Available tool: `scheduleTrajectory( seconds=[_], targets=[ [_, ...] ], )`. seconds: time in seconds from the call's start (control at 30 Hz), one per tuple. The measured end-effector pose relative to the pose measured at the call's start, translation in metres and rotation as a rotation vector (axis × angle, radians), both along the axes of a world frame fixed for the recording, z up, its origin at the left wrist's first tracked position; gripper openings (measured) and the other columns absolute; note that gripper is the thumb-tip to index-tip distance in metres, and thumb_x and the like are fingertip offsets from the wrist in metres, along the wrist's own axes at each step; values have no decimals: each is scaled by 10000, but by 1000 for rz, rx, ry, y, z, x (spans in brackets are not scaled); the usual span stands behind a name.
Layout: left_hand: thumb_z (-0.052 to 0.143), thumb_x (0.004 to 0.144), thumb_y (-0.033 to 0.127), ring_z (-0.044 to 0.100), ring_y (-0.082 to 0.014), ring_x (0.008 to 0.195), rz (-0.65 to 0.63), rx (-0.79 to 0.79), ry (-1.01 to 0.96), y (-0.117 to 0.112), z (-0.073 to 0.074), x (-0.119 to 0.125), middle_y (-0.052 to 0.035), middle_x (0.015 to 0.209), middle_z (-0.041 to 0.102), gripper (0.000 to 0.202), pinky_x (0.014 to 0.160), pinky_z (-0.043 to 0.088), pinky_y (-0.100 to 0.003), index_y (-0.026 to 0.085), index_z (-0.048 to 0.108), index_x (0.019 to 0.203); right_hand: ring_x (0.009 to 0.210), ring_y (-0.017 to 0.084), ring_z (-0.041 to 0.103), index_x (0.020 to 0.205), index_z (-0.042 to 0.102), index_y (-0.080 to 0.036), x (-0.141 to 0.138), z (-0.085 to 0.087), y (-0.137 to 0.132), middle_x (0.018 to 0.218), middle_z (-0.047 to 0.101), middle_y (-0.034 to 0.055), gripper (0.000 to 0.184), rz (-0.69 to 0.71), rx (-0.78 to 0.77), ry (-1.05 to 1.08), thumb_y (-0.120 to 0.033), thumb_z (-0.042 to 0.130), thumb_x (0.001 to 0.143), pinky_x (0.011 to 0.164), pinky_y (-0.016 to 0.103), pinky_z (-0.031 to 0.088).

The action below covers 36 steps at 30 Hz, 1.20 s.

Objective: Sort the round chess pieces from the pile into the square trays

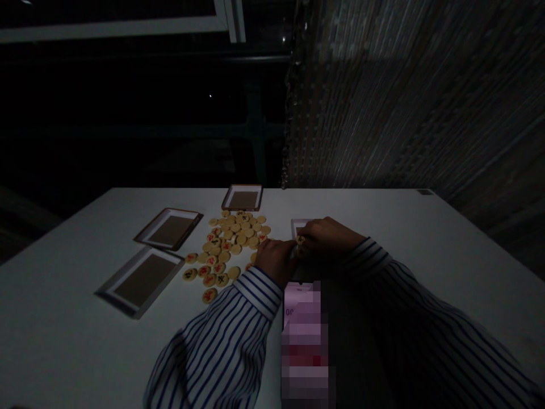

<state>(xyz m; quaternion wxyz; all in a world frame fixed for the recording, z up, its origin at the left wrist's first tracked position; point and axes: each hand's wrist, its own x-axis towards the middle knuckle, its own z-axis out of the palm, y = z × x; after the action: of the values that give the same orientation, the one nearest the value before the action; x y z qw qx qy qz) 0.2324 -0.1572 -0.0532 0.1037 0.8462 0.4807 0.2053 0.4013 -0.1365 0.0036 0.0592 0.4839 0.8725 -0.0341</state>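
Round wooden Chinese chess pieces (240,233), several with red or black characters, lie in a loose heap left of my hands. My right hand (330,236) is closed with a Chinese chess piece (300,241) at its fingertips, its black mark facing me. Another pale edge shows just below that piece. My left hand (275,258) is curled close beside it, fingers pointing at the held piece; what it grips, if anything, is hidden. Behind my right hand, a shallow box lid or tray (297,222) is partly covered.
On the white table (63,295) stand three more shallow trays, a back one (242,199), a brown-rimmed one (170,227) and a white-rimmed one (142,278). A lit pinkish, pixelated object (296,307) lies between my forearms. A bead curtain (361,113) hangs behind.
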Motion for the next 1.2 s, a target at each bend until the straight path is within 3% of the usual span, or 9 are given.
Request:
scheduleTrajectory(
  seconds=[1.2],
  targets=[
    [603,723,263,588,-244,934,5,10,-12,0,1,0,-80,930,678,359,870,400,-407,196,606,1076,809,168,588,952,641,-199,-1,1,0,916,659,72,260,-20,-71,38,-272,448,795,692,271,380]
  ],
)
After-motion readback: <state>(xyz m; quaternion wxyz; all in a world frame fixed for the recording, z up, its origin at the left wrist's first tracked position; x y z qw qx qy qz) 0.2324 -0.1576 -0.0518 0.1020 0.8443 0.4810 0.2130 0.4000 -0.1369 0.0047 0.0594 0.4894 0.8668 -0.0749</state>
